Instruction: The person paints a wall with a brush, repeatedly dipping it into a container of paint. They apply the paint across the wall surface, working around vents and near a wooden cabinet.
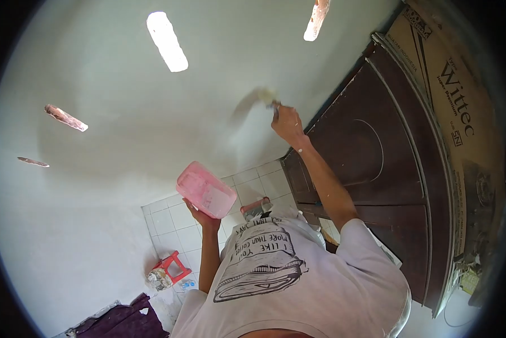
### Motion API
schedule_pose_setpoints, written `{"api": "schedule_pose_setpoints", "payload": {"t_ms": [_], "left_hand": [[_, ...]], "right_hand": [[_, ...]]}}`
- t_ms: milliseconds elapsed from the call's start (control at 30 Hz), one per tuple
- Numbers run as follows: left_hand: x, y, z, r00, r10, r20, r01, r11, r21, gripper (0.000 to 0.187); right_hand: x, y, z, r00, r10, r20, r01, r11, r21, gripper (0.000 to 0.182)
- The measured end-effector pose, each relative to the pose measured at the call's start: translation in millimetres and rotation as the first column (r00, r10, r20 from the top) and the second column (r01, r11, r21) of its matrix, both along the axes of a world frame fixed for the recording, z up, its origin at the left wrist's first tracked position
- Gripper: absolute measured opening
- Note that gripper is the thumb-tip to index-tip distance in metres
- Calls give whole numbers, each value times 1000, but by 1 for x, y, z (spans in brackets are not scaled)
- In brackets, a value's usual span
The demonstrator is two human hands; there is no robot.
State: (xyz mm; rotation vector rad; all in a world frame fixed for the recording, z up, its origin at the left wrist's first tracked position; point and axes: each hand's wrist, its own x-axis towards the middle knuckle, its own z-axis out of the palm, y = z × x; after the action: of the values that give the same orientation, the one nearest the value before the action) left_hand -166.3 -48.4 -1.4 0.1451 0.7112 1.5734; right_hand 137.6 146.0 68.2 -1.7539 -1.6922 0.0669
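Observation:
My left hand (203,216) is wrapped round the lower edge of a pink plastic tub (194,181), which is tilted and holds some whitish paint. At the upper middle, my right hand (287,122) grips a paintbrush (267,96) by its handle. The brush's pale bristles are at the light grey-green wall (123,101), beside a darker streak that may be its shadow. Small white spots mark my right wrist and forearm.
A dark brown wooden cabinet (371,141) stands to the right, with a large cardboard box (433,73) along its top. Below are white floor tiles (191,238), a red stool (177,267) and purple cloth (123,321). Several bright openings pierce the wall.

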Motion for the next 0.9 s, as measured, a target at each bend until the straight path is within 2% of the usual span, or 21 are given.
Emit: {"api": "schedule_pose_setpoints", "payload": {"t_ms": [67, 100, 133, 233, 300, 333, 400, 433, 467, 533, 567, 633, 667, 733, 767, 833, 867, 900], "left_hand": [[-5, -1, 0, 999, -23, 23, 24, 999, -35, 72], [-5, 0, -2, 998, -53, 30, 52, 998, 32, 72], [-4, 1, -4, 996, -79, 39, 75, 993, 96, 72], [-7, -4, -10, 996, -82, 45, 80, 996, 50, 72], [-6, -9, -10, 997, -69, 33, 68, 997, 37, 72], [-6, -10, -8, 998, -55, 15, 55, 998, 28, 72], [-7, -16, -8, 999, -51, 5, 51, 998, 36, 72], [-9, -19, -8, 999, -52, -11, 52, 998, 41, 71], [-11, -23, -12, 999, -50, -9, 50, 998, 46, 71], [-17, -27, -22, 1000, -21, 16, 20, 997, 79, 70], [-17, -28, -22, 1000, -22, 19, 20, 996, 86, 70], [-17, -33, -19, 999, 22, 47, -24, 999, 48, 70], [-17, -32, -20, 999, 21, 50, -24, 998, 56, 70], [-18, -37, -21, 998, 18, 55, -19, 1000, 24, 71], [-18, -35, -22, 998, 10, 57, -12, 999, 32, 71], [-17, -33, -21, 999, 19, 48, -22, 998, 66, 71], [-17, -33, -21, 999, 15, 47, -18, 997, 70, 71], [-19, -33, -20, 999, -11, 50, 7, 996, 92, 71]], "right_hand": [[18, 0, -33, 994, 109, 22, -98, 951, -295, 22], [18, 5, -18, 994, 105, 27, -93, 955, -281, 22], [16, 6, 14, 989, 116, 90, -99, 980, -171, 20], [3, -1, 150, 981, 72, 183, -96, 987, 127, 17], [-10, -11, 223, 995, 98, -23, -85, 939, 332, 24], [-14, -5, 225, 995, 99, -19, -87, 938, 336, 24], [-20, 13, 230, 993, 114, -40, -51, 696, 716, 28], [-26, 5, 222, 996, 30, -88, 7, 920, 393, 28], [-19, 34, 169, 1000, 26, 10, -28, 825, 564, 32], [-26, 37, 91, 998, -31, 49, -3, 821, 571, 41], [-31, 23, 74, 1000, 3, -26, 8, 906, 422, 36], [-30, 10, 46, 999, -4, -51, 15, 974, 225, 33], [-26, 13, 39, 999, -4, -48, 15, 972, 233, 33], [-16, 9, 31, 997, 74, -10, -73, 990, 119, 33], [-4, 12, 33, 998, 68, -8, -66, 990, 127, 33], [10, 17, 57, 975, 183, 128, -158, 971, -180, 26], [14, 24, 78, 984, 111, 137, -90, 985, -149, 28], [11, 26, 121, 989, 40, 144, -23, 993, -117, 29]]}}
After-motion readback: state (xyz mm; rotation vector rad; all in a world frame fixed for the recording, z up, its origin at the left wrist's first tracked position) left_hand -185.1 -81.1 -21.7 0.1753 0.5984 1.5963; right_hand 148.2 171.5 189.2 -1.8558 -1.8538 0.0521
